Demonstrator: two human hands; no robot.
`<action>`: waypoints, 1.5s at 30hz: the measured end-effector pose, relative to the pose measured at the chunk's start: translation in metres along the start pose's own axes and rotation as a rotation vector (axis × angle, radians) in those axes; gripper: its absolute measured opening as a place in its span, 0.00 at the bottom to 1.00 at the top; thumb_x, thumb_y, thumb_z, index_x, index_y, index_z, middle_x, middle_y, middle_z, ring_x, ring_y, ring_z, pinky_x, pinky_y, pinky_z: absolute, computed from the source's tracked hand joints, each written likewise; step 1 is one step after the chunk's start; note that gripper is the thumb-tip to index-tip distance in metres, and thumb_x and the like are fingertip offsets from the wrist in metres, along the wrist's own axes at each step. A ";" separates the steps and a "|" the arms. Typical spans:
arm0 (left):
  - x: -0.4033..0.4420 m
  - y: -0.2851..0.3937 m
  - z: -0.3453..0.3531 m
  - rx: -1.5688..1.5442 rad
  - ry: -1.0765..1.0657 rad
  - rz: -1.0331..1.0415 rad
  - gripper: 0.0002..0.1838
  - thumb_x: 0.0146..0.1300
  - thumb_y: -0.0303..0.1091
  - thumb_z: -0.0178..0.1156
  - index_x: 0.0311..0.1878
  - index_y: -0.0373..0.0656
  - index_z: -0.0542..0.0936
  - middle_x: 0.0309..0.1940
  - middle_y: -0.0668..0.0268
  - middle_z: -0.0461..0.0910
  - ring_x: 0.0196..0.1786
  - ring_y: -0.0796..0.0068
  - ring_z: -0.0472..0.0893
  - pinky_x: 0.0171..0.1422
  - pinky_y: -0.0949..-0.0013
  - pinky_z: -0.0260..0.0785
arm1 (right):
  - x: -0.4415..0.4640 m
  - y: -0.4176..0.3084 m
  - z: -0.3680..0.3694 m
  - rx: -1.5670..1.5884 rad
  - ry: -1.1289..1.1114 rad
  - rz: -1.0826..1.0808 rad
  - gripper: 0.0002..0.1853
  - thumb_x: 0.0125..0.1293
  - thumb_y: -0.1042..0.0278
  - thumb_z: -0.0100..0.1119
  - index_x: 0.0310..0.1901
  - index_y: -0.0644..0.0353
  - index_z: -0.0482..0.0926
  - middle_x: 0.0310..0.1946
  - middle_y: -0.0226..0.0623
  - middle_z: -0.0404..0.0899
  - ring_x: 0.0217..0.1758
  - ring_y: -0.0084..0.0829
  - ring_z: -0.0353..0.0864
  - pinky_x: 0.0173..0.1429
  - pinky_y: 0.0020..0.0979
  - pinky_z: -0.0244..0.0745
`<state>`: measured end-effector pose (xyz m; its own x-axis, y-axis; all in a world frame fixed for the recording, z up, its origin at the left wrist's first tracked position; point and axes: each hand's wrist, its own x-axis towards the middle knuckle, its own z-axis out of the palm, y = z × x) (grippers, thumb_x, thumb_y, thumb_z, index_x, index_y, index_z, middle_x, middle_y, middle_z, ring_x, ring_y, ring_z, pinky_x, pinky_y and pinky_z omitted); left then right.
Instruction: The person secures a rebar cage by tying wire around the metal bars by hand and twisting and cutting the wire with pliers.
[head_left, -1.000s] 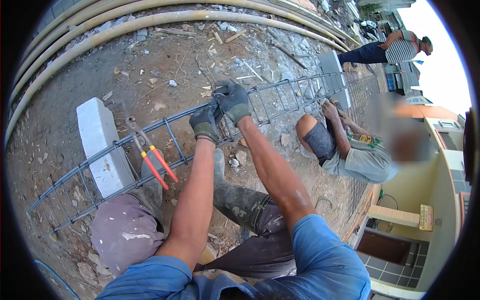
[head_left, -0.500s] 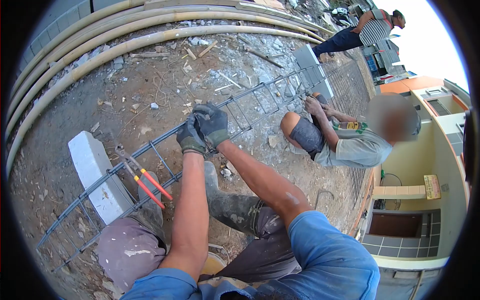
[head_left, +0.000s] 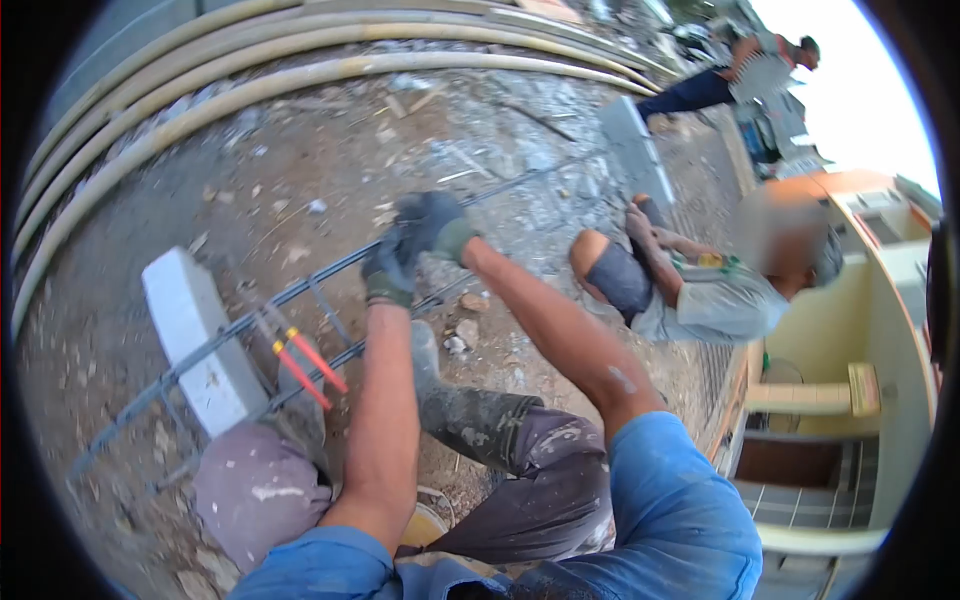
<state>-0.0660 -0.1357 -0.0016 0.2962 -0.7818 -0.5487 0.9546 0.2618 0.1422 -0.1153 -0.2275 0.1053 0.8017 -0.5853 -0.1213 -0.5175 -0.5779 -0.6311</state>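
A long steel rebar cage (head_left: 330, 267) runs diagonally from lower left to upper right. My left hand (head_left: 390, 268) and my right hand (head_left: 436, 222), both in dark gloves, are closed and pressed together at the cage's upper bar. What their fingers grip is hidden and blurred. Pliers with red and yellow handles (head_left: 308, 368) hang on the cage to the left of my hands. Under the cage's left part lies a pale block (head_left: 195, 335).
A co-worker (head_left: 715, 290) squats to the right, near the far end of the cage, beside another grey block (head_left: 638, 150). Another person (head_left: 755, 70) is farther back. Long bamboo poles (head_left: 330, 68) curve across the top. Rubble (head_left: 468, 330) lies on the ground.
The view has shifted and is now blurred by motion. My hands stay together at the bar. The squatting co-worker's hands have drawn close together, off the cage.
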 end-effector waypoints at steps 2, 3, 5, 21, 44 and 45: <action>0.003 -0.001 -0.001 -0.144 -0.122 -0.034 0.08 0.61 0.29 0.60 0.43 0.41 0.81 0.42 0.64 0.83 0.41 0.72 0.82 0.45 0.69 0.77 | -0.001 0.003 0.004 0.161 -0.011 0.074 0.14 0.49 0.77 0.67 0.41 0.66 0.82 0.37 0.39 0.85 0.39 0.27 0.84 0.45 0.28 0.79; 0.002 0.001 -0.002 -0.165 -0.037 -0.062 0.07 0.60 0.29 0.60 0.42 0.42 0.81 0.40 0.64 0.83 0.40 0.72 0.81 0.44 0.69 0.77 | 0.001 0.005 0.004 0.312 -0.003 0.147 0.13 0.51 0.78 0.65 0.41 0.66 0.82 0.36 0.40 0.86 0.38 0.27 0.84 0.45 0.27 0.79; -0.001 0.005 0.003 -0.213 0.057 -0.066 0.06 0.60 0.29 0.61 0.40 0.43 0.81 0.38 0.64 0.83 0.39 0.72 0.81 0.43 0.70 0.77 | -0.002 -0.001 0.008 0.451 0.058 0.222 0.12 0.53 0.80 0.63 0.42 0.64 0.83 0.36 0.37 0.86 0.38 0.27 0.85 0.45 0.26 0.79; -0.008 0.015 0.017 -0.226 0.188 -0.158 0.04 0.64 0.27 0.56 0.41 0.42 0.76 0.35 0.63 0.81 0.37 0.67 0.82 0.42 0.64 0.80 | 0.071 -0.043 -0.013 -0.589 -0.655 -0.573 0.19 0.50 0.80 0.59 0.46 0.55 0.83 0.38 0.44 0.82 0.45 0.47 0.80 0.51 0.40 0.75; -0.026 -0.025 0.018 -0.447 0.101 0.220 0.12 0.58 0.14 0.57 0.45 0.35 0.78 0.40 0.60 0.82 0.40 0.70 0.82 0.47 0.69 0.79 | 0.054 -0.042 -0.022 -0.914 -0.609 -0.616 0.05 0.56 0.66 0.57 0.31 0.54 0.81 0.31 0.42 0.80 0.39 0.45 0.81 0.45 0.44 0.75; -0.025 -0.024 0.018 -0.449 0.102 0.222 0.12 0.58 0.14 0.57 0.45 0.35 0.78 0.40 0.60 0.82 0.40 0.70 0.82 0.47 0.69 0.79 | 0.052 -0.046 -0.018 -0.996 -0.603 -0.592 0.06 0.57 0.64 0.58 0.32 0.55 0.81 0.31 0.44 0.80 0.38 0.45 0.81 0.43 0.44 0.75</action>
<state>-0.0955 -0.1328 0.0240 0.4642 -0.6267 -0.6260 0.7542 0.6502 -0.0917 -0.0549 -0.2413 0.1419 0.8555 0.0967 -0.5086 0.1684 -0.9810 0.0967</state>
